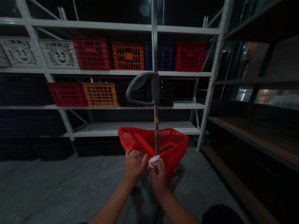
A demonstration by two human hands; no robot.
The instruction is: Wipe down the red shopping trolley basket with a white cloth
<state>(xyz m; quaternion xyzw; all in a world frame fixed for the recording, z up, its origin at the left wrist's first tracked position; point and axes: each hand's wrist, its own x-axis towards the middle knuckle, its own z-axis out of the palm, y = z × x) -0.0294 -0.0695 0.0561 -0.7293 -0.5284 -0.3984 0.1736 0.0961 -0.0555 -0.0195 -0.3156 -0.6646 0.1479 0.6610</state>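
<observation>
Head view: left hand [135, 165] and right hand [158, 178] are held together, with a white cloth [153, 161] pinched around the red basket's upright pole [155, 137].

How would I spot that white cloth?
Start at the white metal shelving holding coloured crates. In front of it, a tall pole rises from a red plastic basket. At its foot, the right hand pinches a white cloth, the only pale thing against that red.

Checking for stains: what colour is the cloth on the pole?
The cloth is white, clearest in the head view, at the right hand.
</observation>
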